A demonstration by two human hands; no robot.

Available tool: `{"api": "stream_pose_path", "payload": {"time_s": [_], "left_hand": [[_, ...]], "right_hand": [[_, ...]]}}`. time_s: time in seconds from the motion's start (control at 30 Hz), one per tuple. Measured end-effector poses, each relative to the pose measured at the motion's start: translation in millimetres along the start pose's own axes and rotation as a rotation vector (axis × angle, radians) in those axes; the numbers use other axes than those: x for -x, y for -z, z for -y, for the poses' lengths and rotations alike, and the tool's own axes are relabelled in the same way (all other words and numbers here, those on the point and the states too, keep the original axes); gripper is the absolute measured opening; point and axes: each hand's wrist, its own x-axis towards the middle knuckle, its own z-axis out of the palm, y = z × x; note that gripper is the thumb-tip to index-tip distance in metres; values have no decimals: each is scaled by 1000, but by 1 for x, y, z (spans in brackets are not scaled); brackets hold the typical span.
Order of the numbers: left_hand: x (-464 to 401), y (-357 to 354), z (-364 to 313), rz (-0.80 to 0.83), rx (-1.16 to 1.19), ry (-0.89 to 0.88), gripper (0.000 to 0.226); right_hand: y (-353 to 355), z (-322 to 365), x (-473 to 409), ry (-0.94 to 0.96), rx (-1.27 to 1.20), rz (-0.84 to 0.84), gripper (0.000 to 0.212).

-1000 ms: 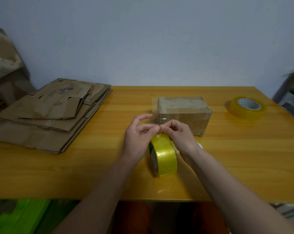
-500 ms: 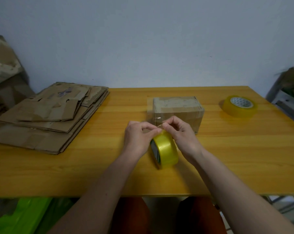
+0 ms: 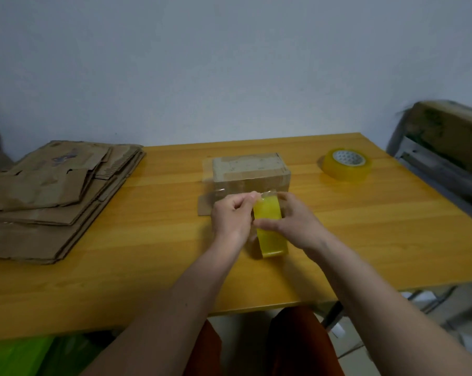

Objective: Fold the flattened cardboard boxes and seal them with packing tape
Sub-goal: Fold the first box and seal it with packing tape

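Both hands on the upright tape roll, just in front of the taped box.

Tape roll stands on edge on the table, hole axis running left-right, tread facing the camera. Right hand grips it from the right, thumb across the tread. Left hand pinches the loose tape end at the top of the roll. Folded box sits closed behind the hands, long axis left-right, tape across its top; contents not visible. Flattened boxes stacked at table left. Second tape roll lies flat, far right, well apart.
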Motion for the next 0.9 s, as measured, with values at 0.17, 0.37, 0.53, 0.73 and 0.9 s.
{"api": "stream_pose_path", "payload": {"time_s": [0.17, 0.37, 0.53, 0.73, 0.9], "left_hand": [[-23, -2, -3, -74, -581, -430, 37], [-83, 15, -17, 249, -1286, -334, 52], [-82, 32, -19, 181, -1464, -455, 51], [-73, 74, -27, 166, -1293, -402, 48], [-69, 116, -16, 298, -837, -322, 38]], "right_hand": [[29, -17, 5, -53, 637, 4, 96], [35, -25, 2, -99, 961, 38, 68], [17, -8, -24, 112, 483, -145, 65], [-22, 22, -59, 221, 93, 121, 40], [-50, 33, -66, 220, -17, 265, 44]]}}
